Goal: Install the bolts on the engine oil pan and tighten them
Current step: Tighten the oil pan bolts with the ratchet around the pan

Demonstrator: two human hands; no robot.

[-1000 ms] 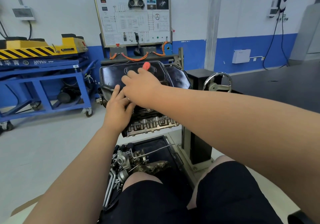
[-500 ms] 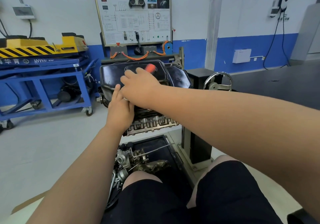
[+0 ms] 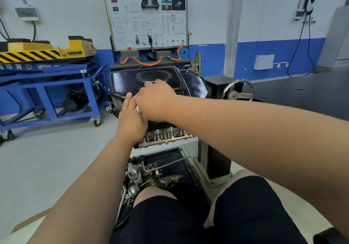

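Workshop floor; black oil pan (image 3: 127, 83) atop engine (image 3: 164, 136); left hand (image 3: 132, 121) flat on pan's near edge; right hand (image 3: 157, 98) curled round silver tool (image 3: 138, 109)

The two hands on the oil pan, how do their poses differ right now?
The left hand lies with straight fingers against the oil pan rim; the right hand is curled, its grip on a tool whose silver end alone shows. The right hand crosses above the left hand. Both sit at the pan's near edge.

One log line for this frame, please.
left hand: fingers straight, resting on oil pan near edge | right hand: curled over pan beside it | held item: hidden
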